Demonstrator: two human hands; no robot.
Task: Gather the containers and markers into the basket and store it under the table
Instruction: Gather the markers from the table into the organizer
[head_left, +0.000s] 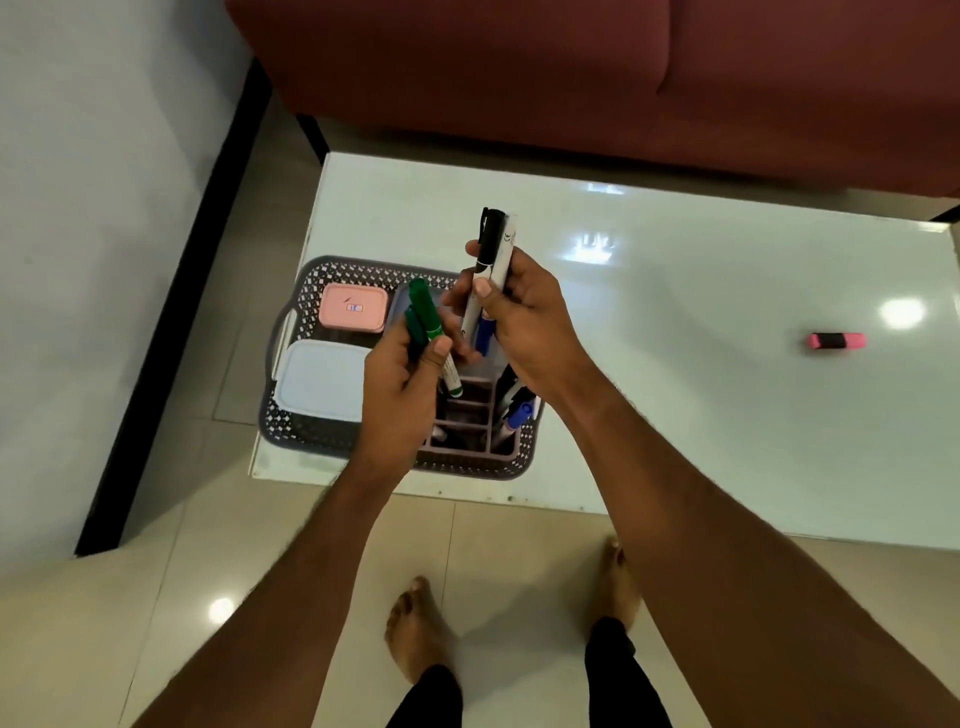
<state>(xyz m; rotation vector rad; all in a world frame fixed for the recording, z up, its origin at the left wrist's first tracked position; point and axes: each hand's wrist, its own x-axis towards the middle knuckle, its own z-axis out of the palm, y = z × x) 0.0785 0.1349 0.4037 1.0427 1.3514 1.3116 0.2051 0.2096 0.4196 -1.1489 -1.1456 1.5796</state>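
Above the basket, the left hand (402, 374) gripped two green markers (428, 332), fingers curled round their barrels and the thumb pressed against one, their caps pointing up and away. Just beside it, the right hand (519, 317) pinched a bundle of markers between thumb and fingers: a black-capped marker (487, 249) and a white marker (505, 249) stood up out of the fist, while a blue cap (484, 335) hung below it. Both hands hovered close together, their fingers nearly touching. Beneath them the grey perforated basket (306, 431) sat at the near left corner of the tabletop (675, 364), its near rim close to the table's front edge. Inside, along the basket's left side, lay a pink container (354, 307) toward the far rim and a pale blue container (319, 384) nearer the front, both with lids on. A divided organiser (467, 415) filled the basket's right part, with more markers (517, 410) standing in its right-hand compartment. Well apart from all this, toward the right edge of the tabletop, a pink highlighter (836, 341) lay on its side. Beyond the far edge stood a red sofa (571, 78), and bare feet (415, 629) rested on the tiled floor below.
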